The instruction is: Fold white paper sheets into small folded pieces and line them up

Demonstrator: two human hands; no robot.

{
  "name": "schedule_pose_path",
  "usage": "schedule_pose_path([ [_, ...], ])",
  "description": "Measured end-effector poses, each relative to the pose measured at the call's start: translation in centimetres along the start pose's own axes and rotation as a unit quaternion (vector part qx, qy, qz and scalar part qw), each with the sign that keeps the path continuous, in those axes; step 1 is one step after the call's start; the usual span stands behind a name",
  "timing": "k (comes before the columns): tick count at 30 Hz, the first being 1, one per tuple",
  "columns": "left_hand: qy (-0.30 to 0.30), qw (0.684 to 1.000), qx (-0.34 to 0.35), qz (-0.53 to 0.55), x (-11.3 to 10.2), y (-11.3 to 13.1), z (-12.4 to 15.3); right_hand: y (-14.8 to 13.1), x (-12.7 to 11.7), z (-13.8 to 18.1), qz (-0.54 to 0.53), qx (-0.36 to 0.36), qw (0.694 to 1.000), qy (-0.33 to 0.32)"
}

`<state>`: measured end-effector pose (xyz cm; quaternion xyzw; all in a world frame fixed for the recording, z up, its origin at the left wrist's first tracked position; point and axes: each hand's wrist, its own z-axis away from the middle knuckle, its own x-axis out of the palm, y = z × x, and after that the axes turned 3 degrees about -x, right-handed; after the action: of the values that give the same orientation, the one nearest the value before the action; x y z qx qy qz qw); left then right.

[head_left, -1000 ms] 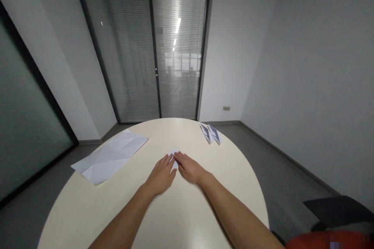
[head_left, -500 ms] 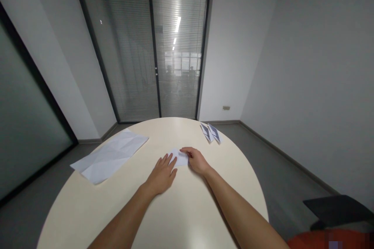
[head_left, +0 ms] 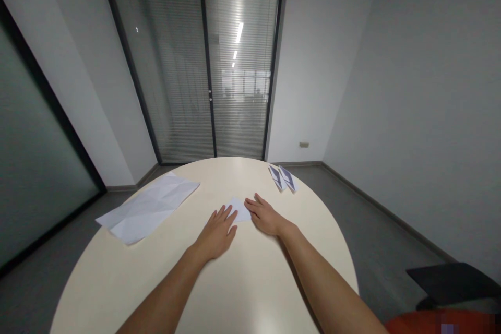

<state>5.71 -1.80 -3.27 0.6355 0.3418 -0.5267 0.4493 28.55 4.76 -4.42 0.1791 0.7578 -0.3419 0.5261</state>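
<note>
A small piece of white paper [head_left: 240,211] lies flat on the round cream table [head_left: 242,271], between my two hands. My left hand [head_left: 217,232] rests palm down with its fingers spread, their tips over the paper's left side. On the other side, my right hand [head_left: 266,215] has its fingers stretched out, and their tips touch the paper's right edge. Both hands cover parts of the sheet, so its full outline is hidden.
A large creased white sheet [head_left: 151,209] lies at the table's left, one corner at the rim. Two folded paper pieces [head_left: 282,179] stand near the far right rim. A black chair part [head_left: 454,282] and something red [head_left: 442,321] are at lower right.
My right hand has shifted slightly right, and its fingers have gone from curled at the paper's edge to stretched out. My left hand and the other papers have stayed put.
</note>
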Motion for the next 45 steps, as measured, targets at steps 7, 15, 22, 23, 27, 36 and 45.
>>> schedule_pose_path([
  [7,0.011,1.000,0.011,0.017,0.1,-0.1,0.0,-1.6,-0.5,-0.5,-0.014,0.031,0.999,-0.032],
  [15,0.011,0.997,0.057,0.041,0.8,-0.5,-0.2,-3.3,-0.5,-0.9,-0.034,0.068,0.995,-0.066],
  [22,0.011,0.997,0.061,0.046,0.8,-0.3,-0.2,-3.9,0.0,-1.1,0.001,0.078,0.994,-0.075],
  [23,0.011,0.997,0.061,0.047,0.8,-0.3,-0.2,-3.9,-0.1,-1.2,0.004,0.077,0.994,-0.073],
  [27,0.014,0.997,0.061,0.046,0.9,-0.3,-0.4,-4.2,-0.2,-1.3,0.013,0.083,0.994,-0.063],
  [36,0.044,0.996,0.039,0.071,1.3,-0.2,-0.5,-4.8,0.1,-0.9,0.012,0.103,0.993,-0.061],
  [45,0.041,0.998,0.013,0.055,1.2,0.0,-0.9,-7.0,0.4,-0.6,0.033,0.146,0.986,-0.075],
])
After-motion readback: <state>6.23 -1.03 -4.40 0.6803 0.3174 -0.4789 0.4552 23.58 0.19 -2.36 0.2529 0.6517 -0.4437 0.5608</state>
